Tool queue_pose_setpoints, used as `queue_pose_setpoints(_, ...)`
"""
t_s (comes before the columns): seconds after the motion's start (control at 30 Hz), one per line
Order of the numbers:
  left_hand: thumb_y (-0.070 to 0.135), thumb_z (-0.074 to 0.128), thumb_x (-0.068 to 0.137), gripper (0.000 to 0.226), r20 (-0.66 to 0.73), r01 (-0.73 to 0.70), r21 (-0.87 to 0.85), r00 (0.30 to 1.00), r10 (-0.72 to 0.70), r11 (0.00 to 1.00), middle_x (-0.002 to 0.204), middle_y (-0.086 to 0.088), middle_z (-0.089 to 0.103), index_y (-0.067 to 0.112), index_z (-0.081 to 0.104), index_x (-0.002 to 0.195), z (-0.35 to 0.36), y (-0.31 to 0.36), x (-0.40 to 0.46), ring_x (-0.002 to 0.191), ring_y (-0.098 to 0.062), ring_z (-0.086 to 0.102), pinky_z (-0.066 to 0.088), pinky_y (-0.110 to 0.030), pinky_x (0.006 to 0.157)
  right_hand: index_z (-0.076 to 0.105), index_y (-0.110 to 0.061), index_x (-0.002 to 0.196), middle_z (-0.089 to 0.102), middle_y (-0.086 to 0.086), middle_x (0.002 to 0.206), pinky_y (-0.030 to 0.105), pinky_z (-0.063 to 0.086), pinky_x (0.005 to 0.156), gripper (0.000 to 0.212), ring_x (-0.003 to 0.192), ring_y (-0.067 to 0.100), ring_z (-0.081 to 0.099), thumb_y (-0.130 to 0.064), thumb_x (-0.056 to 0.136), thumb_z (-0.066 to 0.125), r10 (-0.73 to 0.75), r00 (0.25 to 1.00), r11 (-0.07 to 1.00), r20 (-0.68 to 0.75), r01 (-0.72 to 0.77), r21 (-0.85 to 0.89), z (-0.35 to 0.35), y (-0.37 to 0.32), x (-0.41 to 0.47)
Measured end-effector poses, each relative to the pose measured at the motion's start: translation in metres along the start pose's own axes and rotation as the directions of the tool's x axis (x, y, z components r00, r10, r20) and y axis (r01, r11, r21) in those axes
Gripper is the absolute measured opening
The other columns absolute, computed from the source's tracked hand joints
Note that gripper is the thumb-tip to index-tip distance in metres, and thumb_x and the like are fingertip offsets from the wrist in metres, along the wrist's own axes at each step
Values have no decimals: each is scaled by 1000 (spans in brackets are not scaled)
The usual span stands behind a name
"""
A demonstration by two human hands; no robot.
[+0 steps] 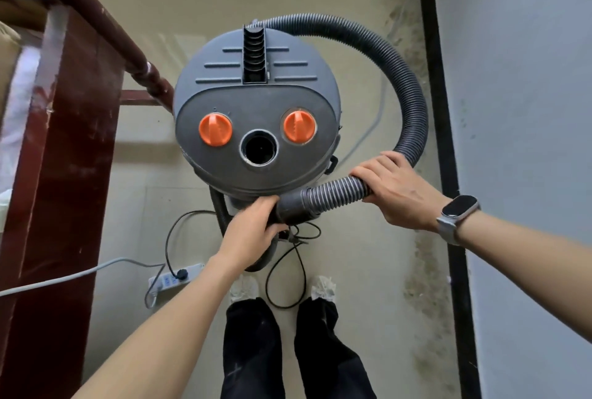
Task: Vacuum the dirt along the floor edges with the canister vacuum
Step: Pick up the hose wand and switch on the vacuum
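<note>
Setup step, no vacuuming yet. Left hand [253,225] grips the hose cuff [293,206]; right hand [395,189] wraps the hose [413,110]. Canister vacuum [256,110] stands on the floor [368,270] ahead (plugged into power strip [174,277]). Next, probably: free the hose end, aim at the dirty wall edge [419,270].

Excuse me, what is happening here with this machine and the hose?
A person stands over a grey canister vacuum and holds its ribbed hose with both hands. The left hand grips the dark cuff at the hose end, just below the canister; the right hand grips the hose a little further along. The round opening on the lid is empty. The black cord is plugged into a power strip on the floor. Dirt lies along the wall edge.
</note>
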State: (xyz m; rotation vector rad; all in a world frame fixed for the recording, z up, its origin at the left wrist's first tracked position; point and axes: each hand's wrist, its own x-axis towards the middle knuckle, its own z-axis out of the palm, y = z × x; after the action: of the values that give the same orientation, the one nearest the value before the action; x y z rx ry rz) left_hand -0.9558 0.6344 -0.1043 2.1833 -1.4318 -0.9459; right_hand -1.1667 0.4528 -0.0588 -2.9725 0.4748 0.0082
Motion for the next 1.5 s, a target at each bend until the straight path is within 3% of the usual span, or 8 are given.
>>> queue_pose_setpoints(0.33,9,66,84,33,-160,-89,-135,985,67,987,105,0,49,6,51,113,-21,46,2,96,-18,50,42,-30,83,32,-3,145,30,21,151,39,12,118,62,142,28,20,-7,85,44,533,829,804,-170,-434,407,-13,-13,-3)
queue_pose_setpoints(0.47,13,68,83,36,-221,-155,-14,964,148,988,104,-5,53,7,52,114,-27,65,10,92,-25,52,45,-38,78,12,-5,150,2,7,159,12,-4,113,59,144,8,-2,-19,97,33,848,526,258,57,-505,824,-30,-32,11)
queue_pose_setpoints(0.6,14,73,77,41,-163,-205,119,961,223,972,101,-11,56,3,55,112,-21,80,15,85,-30,55,48,-41,73,-4,-19,153,16,3,158,45,27,116,98,142,20,25,-47,85,60,854,272,-377,444,-264,888,-43,-21,28)
queue_pose_setpoints(0.7,15,77,72,41,-114,-178,170,973,199,969,95,-12,58,3,57,105,-10,89,10,79,-32,57,50,-43,66,20,-15,142,48,11,125,51,49,93,72,104,27,57,-15,85,66,707,123,-695,696,-64,716,-42,-4,41)
queue_pose_setpoints(0.8,16,79,70,40,-147,-121,168,978,146,978,95,-7,58,7,57,103,-1,99,12,83,-29,57,47,-38,68,29,-10,109,49,10,94,41,53,71,34,70,25,55,1,86,52,760,99,-638,643,-75,766,-36,1,47)
queue_pose_setpoints(1.0,33,64,86,42,-41,-57,116,997,62,992,111,2,56,16,53,122,-29,99,19,106,-16,52,40,-27,85,31,-10,112,48,1,81,28,51,56,31,54,14,52,2,90,50,809,425,-352,407,-203,914,-59,-3,73)
queue_pose_setpoints(1.23,13,64,88,19,-355,25,-86,933,-54,996,91,4,56,8,61,105,-87,63,14,84,-16,58,49,-33,76,33,-7,136,50,1,87,38,49,70,55,69,22,52,-8,86,55,685,728,343,-25,-293,892,-124,30,148)
queue_pose_setpoints(1.5,11,72,80,70,-550,82,-197,816,-179,977,133,-15,38,3,34,139,-156,38,35,122,-31,42,38,-52,103,31,-21,145,60,8,121,41,48,85,71,101,31,58,-14,80,61,326,938,748,122,-334,573,-135,-19,184)
